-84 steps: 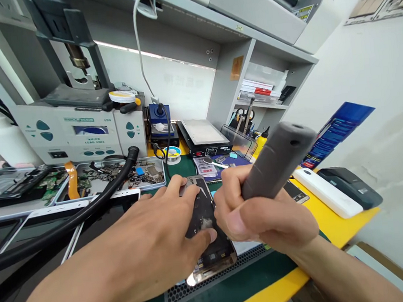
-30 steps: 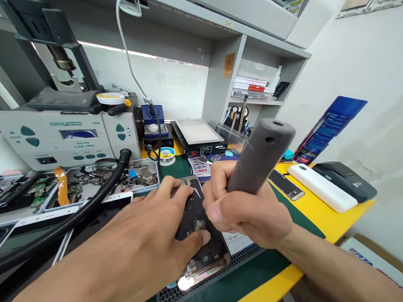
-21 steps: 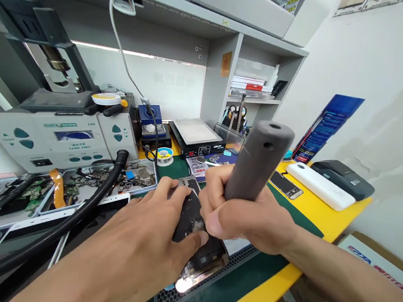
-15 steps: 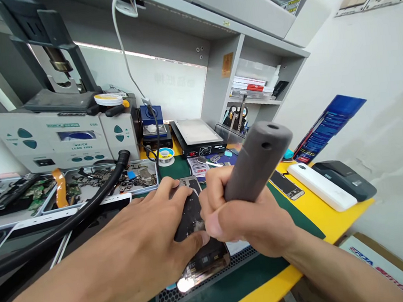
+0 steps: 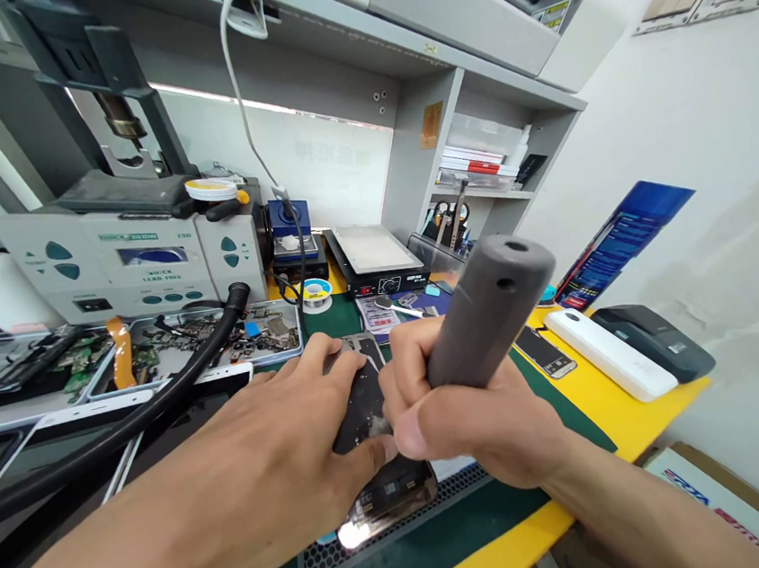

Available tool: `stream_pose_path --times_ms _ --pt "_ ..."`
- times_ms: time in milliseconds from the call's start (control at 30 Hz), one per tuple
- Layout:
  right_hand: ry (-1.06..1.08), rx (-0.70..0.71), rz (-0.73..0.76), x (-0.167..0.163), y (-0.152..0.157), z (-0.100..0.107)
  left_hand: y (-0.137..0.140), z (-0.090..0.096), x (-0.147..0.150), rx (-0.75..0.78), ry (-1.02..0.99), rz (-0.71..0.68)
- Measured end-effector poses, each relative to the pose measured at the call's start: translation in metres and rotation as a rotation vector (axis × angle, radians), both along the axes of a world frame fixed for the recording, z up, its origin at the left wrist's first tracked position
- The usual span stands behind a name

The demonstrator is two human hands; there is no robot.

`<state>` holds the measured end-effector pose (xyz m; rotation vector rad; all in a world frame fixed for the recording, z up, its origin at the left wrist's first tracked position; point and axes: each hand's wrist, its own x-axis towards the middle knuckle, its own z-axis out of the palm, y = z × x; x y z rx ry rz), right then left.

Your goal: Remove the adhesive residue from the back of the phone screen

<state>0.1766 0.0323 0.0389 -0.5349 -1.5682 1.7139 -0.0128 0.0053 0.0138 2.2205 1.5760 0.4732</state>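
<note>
A dark opened phone (image 5: 358, 408) lies at the front of the bench, its inner parts showing. My left hand (image 5: 292, 420) grips it, thumb bent across the lower half and fingers over the upper left. My right hand (image 5: 461, 411) is closed in a fist round a thick dark grey cylindrical tool handle (image 5: 491, 308), which tilts up to the right. The tool's lower end is hidden behind my fist, so its contact with the phone cannot be made out. Beneath the phone lies a grey honeycomb-patterned pad (image 5: 328, 565).
A rework station (image 5: 140, 264) stands at back left, its black hose (image 5: 180, 386) crossing in front of trays of parts (image 5: 278, 353). A heating plate (image 5: 377, 257) sits behind the phone. On the right are another phone (image 5: 546, 352) and a white oblong device (image 5: 610, 355).
The whole view has shifted slightly. Both hands keep their places on the phone and the grey tool handle, with no clear movement between them.
</note>
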Motion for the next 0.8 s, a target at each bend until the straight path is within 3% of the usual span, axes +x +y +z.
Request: stream_pose_path --times_ms 167,367,567,800 --pt "-0.012 -0.04 0.058 0.0011 0.0014 -0.0005 0.0017 -0.0036 0.0004 -0.099 0.034 -0.01" --pt "0.014 -0.051 -0.018 -0.0009 0.0022 0.0 0.0038 -0.0033 0.0013 -0.148 0.062 -0.034" --pt "0.008 -0.081 -0.02 -0.0015 0.0016 0.0003 0.0015 -0.0041 0.0007 -0.07 -0.005 -0.025" --pt "0.016 -0.095 0.013 -0.0017 0.0011 -0.0006 0.0035 -0.0017 0.0022 -0.082 0.024 -0.02"
